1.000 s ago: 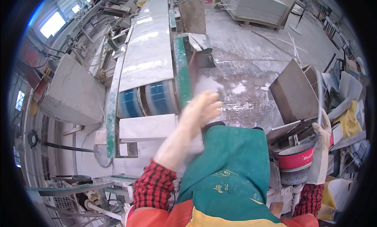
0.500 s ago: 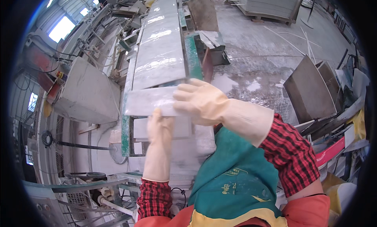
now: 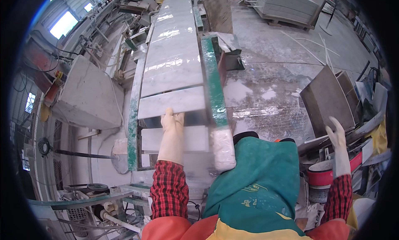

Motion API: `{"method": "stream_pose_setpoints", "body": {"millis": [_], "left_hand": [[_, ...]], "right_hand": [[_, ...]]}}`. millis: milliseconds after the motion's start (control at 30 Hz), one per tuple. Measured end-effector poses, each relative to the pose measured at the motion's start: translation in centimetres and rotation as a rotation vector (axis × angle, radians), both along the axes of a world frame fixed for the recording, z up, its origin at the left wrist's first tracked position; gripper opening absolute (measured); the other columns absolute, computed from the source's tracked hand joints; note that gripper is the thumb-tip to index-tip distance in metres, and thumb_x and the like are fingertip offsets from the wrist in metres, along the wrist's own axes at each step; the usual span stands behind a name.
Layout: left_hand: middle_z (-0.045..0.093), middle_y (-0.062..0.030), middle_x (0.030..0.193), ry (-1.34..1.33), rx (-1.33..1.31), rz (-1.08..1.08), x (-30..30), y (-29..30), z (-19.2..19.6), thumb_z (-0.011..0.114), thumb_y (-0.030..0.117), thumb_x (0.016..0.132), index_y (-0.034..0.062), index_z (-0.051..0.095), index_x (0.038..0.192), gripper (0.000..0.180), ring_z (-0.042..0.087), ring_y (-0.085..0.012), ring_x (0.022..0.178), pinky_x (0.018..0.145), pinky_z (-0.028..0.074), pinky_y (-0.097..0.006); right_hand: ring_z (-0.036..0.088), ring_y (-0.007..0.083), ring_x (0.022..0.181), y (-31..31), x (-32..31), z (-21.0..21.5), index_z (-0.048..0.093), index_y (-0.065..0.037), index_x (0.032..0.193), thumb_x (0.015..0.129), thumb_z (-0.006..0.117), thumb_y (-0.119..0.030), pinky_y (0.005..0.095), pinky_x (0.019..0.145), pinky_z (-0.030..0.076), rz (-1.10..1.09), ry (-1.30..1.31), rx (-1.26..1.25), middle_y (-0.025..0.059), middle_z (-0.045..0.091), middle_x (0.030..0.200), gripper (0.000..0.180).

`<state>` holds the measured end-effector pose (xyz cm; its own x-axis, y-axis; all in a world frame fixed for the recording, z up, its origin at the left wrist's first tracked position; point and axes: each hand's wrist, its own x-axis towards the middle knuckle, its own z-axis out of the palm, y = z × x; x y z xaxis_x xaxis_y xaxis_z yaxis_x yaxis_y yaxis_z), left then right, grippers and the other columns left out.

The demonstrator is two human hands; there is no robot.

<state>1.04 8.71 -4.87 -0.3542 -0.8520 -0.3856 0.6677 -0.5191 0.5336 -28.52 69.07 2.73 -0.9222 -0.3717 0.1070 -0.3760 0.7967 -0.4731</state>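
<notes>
My left hand (image 3: 171, 130), in a pale rubber glove, grips the near edge of a white marble-like strip (image 3: 183, 100), its thumb on top; the other fingers are partly hidden below. The strip lies across a green-edged conveyor, just in front of a line of wet, glossy white slabs (image 3: 172, 69). A thin dark gap separates it from the nearest slab. Nearer to me lies another white strip (image 3: 187, 139), apart from the held one. Far out to the right, my gloved right hand (image 3: 338, 138) is raised with fingers spread and nothing in it, beside leaning brown boards (image 3: 328, 101).
A green rail (image 3: 214, 82) ends in a white-wrapped pad (image 3: 223, 148) beside my green apron (image 3: 253, 169). To the left stands a large pale block (image 3: 89, 94). Offcuts and a red-banded round tub (image 3: 322, 173) crowd the right. A pallet of slabs (image 3: 286, 7) sits at the back.
My right hand has let go of the strip and swung far out to the right. The strip has straightened against the slab line, with my left hand still on its edge.
</notes>
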Motion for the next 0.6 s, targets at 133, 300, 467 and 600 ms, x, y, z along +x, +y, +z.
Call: {"method": "stream_pose_setpoints", "body": {"millis": [133, 300, 467, 600], "left_hand": [[0.039, -0.0249, 0.148, -0.027, 0.013, 0.001, -1.7, -0.1, -0.3, 0.039, -0.001, 0.102, 0.0004, 0.031, 0.143, 0.041, 0.044, -0.0454, 0.135, 0.107, 0.043, -0.068], [0.038, -0.0221, 0.148, 0.013, 0.075, 0.012, -1.6, -2.4, -2.7, 0.039, -0.007, 0.099, 0.0048, 0.031, 0.146, 0.049, 0.046, -0.0443, 0.131, 0.098, 0.049, -0.07], [0.038, -0.0255, 0.149, -0.055, 0.062, -0.007, -2.2, -3.2, -2.7, 0.039, 0.002, 0.103, -0.0042, 0.03, 0.144, 0.042, 0.046, -0.0453, 0.133, 0.104, 0.046, -0.069], [0.041, -0.0259, 0.148, -0.069, 0.073, -0.01, -2.5, -2.9, -1.2, 0.037, 0.006, 0.106, -0.0078, 0.032, 0.142, 0.039, 0.046, -0.045, 0.134, 0.107, 0.046, -0.064]], "right_hand": [[0.055, 0.0239, 0.127, 14.4, 1.3, -3.0, 0.055, 0.0, 0.138, 0.091, 0.066, -0.006, 0.0333, 0.109, 0.04, -0.244, -0.1, -0.147, 0.0158, 0.061, 0.134, 0.049], [0.053, 0.0245, 0.129, 18.6, 5.4, -4.0, 0.056, -0.003, 0.139, 0.092, 0.066, -0.01, 0.0347, 0.112, 0.037, -0.345, -0.138, -0.192, 0.0137, 0.06, 0.137, 0.049], [0.052, 0.0252, 0.132, 15.7, 7.6, -2.9, 0.059, -0.007, 0.137, 0.093, 0.066, -0.013, 0.0352, 0.113, 0.035, -0.367, -0.128, -0.113, 0.0124, 0.06, 0.138, 0.046], [0.05, 0.0248, 0.133, 14.2, 8.1, -2.3, 0.058, -0.007, 0.138, 0.093, 0.066, -0.012, 0.0349, 0.114, 0.034, -0.341, -0.129, -0.145, 0.0128, 0.06, 0.138, 0.046]]}}
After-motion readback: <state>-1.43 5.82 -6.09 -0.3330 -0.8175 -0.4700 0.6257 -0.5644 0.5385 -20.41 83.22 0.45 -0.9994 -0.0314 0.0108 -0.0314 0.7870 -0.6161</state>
